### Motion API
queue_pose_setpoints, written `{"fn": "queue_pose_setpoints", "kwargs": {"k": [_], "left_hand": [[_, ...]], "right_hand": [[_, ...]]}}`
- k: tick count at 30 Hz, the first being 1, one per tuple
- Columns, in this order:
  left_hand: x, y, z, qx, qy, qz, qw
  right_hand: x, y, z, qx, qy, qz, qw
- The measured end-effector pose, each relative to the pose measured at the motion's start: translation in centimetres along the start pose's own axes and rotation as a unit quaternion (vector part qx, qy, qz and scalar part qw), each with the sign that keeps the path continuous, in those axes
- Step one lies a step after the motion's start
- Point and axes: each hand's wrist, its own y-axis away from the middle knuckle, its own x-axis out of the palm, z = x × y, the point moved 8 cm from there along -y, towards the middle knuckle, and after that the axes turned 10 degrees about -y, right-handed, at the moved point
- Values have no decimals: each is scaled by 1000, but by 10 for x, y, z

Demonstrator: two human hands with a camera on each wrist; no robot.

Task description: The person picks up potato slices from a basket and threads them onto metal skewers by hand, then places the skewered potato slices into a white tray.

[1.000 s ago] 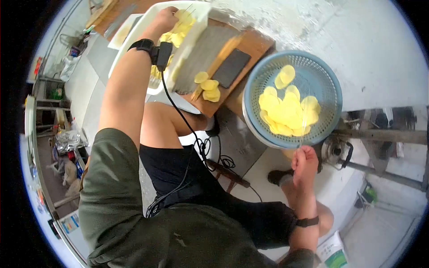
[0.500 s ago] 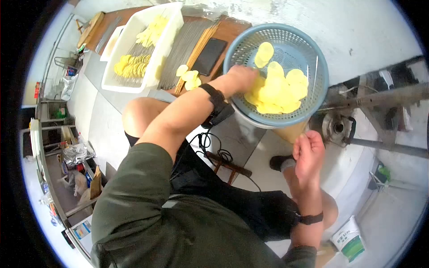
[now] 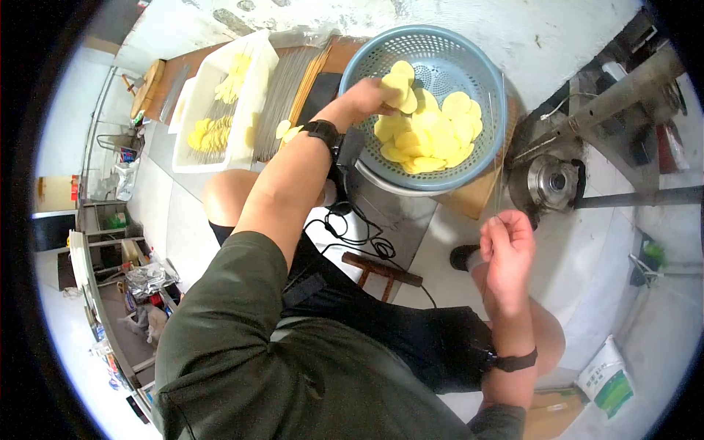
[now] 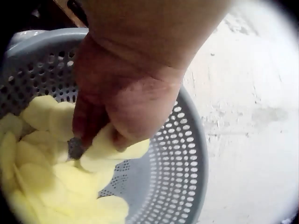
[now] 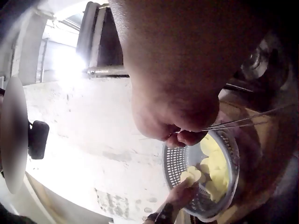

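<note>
My left hand (image 3: 370, 97) reaches over the blue-grey colander (image 3: 469, 62) and pinches a few thin yellow potato slices (image 4: 100, 144) between thumb and fingers. Below them a heap of similar slices (image 3: 433, 139) covers part of the colander's bottom. My right hand (image 3: 507, 246) is held palm up in front of the colander. Its thumb and curled fingers pinch thin metal skewers (image 5: 252, 117), which point up past the colander's right rim and carry no slices where they show.
Left of the colander, a white tub (image 3: 260, 95) holds slices threaded on skewers. Between them lie metal skewers (image 3: 286, 88), wooden sticks (image 3: 314, 82), a dark flat slab (image 3: 326, 92) and loose slices (image 3: 283, 129). A metal kettle (image 3: 550, 182) stands at right.
My left hand has come from the white tub to the colander and lifted several slices off the heap. The right hand keeps its pinch near the same place.
</note>
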Motion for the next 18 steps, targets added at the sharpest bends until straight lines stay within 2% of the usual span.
{"fn": "queue_pose_setpoints", "kwargs": {"k": [2, 7, 9, 10, 12, 18], "left_hand": [[-5, 6, -4, -9, 148, -10, 989], [-3, -2, 11, 15, 80, -11, 997], [-6, 1, 14, 17, 9, -78, 997], [-4, 4, 13, 18, 9, -80, 997], [-12, 15, 12, -26, -163, -161, 973], [-4, 34, 29, -17, -96, -172, 980]], "right_hand": [[2, 2, 4, -7, 14, 11, 1000], [6, 7, 7, 2, 11, 11, 1000], [9, 8, 8, -1, 17, 19, 1000], [9, 8, 8, 2, 21, 15, 1000], [11, 8, 8, 3, 25, 14, 1000], [11, 2, -10, 3, 24, 37, 999]]}}
